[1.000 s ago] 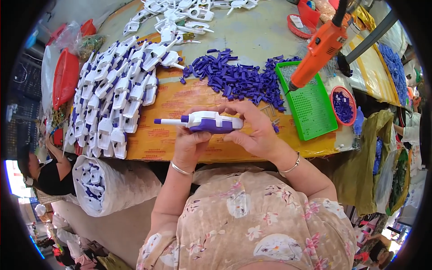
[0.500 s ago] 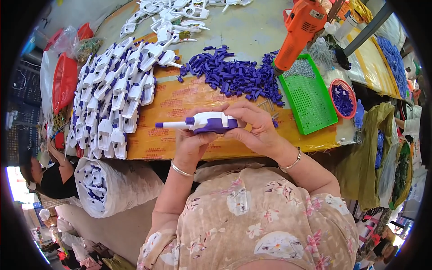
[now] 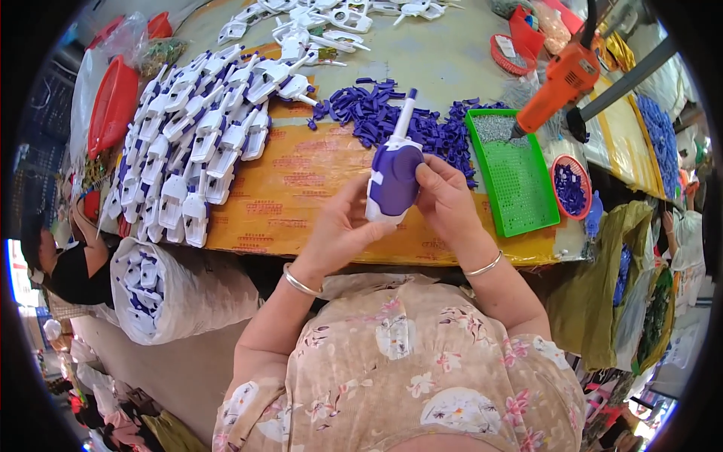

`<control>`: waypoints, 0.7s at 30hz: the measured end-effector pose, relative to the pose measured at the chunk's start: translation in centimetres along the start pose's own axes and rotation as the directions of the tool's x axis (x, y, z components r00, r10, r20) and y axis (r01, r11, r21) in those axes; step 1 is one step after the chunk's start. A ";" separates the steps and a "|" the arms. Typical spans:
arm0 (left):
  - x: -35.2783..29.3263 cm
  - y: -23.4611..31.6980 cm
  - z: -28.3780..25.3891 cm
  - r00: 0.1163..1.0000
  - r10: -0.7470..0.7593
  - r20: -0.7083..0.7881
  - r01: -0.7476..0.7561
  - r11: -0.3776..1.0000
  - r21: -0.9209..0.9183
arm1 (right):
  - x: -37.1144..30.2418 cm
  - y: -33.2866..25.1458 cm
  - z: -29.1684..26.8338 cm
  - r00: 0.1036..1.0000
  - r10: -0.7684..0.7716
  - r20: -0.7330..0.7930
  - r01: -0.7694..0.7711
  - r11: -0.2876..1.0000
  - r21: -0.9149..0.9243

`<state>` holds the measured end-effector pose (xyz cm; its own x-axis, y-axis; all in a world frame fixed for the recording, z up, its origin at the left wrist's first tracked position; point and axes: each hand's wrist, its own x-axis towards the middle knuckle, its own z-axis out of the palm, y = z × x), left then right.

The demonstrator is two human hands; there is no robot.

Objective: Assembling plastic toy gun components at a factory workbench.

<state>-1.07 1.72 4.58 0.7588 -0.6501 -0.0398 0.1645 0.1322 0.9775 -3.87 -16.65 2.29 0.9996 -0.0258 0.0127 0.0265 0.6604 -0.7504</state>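
Note:
Both hands hold a white and purple plastic gadget with a long nozzle [image 3: 397, 181]. Its purple face is toward me and its purple-tipped nozzle points up and away. My left hand [image 3: 343, 226] cups its lower left side, thumb along the bottom end. My right hand [image 3: 446, 197] grips the right side, thumb on the rounded purple part. Just beyond them lies a heap of small purple plastic parts [image 3: 361, 113]. On the left of the table, many similar white and purple gadgets [image 3: 203, 139] lie stacked in overlapping rows.
An orange power screwdriver [image 3: 557, 87] hangs over a green tray [image 3: 520, 203] holding small metal screws. Beside the tray is a pink basket [image 3: 556, 162] of purple parts. White plastic shells [image 3: 331, 19] lie at the far edge. A white sack [image 3: 188, 294] of gadgets stands lower left.
The gadget has turned from lying sideways, nozzle left, to nozzle up with its purple face showing. My right hand has shifted to its side. The view has shifted slightly.

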 end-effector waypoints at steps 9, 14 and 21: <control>-0.3 -1.1 0.6 0.960 0.252 -0.121 -0.151 0.831 0.535 | -0.2 1.4 -1.3 0.999 0.012 0.047 -0.008 0.997 -0.078; -0.4 -0.3 -0.4 0.965 0.245 -0.093 -0.125 0.742 0.659 | 0.3 1.8 -1.3 0.999 -0.003 0.041 0.008 0.995 -0.104; -0.4 -3.1 -1.8 0.997 0.000 -0.083 -0.002 1.000 -0.021 | 0.0 1.5 1.1 0.994 0.065 -0.093 -0.095 0.920 -0.379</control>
<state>-0.74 2.86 1.22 0.8086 -0.5856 -0.0568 0.1763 0.1491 0.9730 -3.85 -14.82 1.92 0.9938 -0.0529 -0.0973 -0.0750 0.3259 -0.9424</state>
